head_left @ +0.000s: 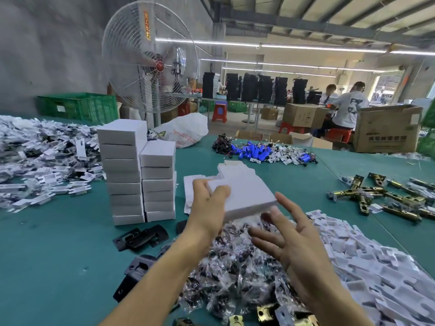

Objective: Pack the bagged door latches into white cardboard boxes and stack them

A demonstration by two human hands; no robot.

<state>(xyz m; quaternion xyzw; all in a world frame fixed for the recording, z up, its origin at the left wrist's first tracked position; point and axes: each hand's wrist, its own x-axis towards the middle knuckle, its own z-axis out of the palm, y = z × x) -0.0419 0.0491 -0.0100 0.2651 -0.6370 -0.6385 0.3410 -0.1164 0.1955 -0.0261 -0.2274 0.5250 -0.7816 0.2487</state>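
1. teal cloth covers our work table [58, 255]. nearest to us lies a heap of bagged door latches [235, 274] in clear plastic, with white card inserts [367, 267] spread to its right.
2. black metal plates [141, 236] lie loose on the cloth, left of the heap.
3. our left hand [207, 208] grasps a white cardboard box [244, 196] in the air above the heap, thumb on top and fingers beneath its left end. the box is tilted and blurred.
4. our right hand [294, 238] is released, fingers spread, just beside the box's near right corner. we cannot tell whether it touches.
5. left of the held box stand two piles of closed white boxes, side by side and touching: a taller stack [122, 172] and a shorter stack [159, 184].
6. brass latches [388, 196] lie off to the right, and blue battery cells [254, 152] lie farther back.
7. beyond the table stand a large fan [150, 60] and a green crate [80, 105].
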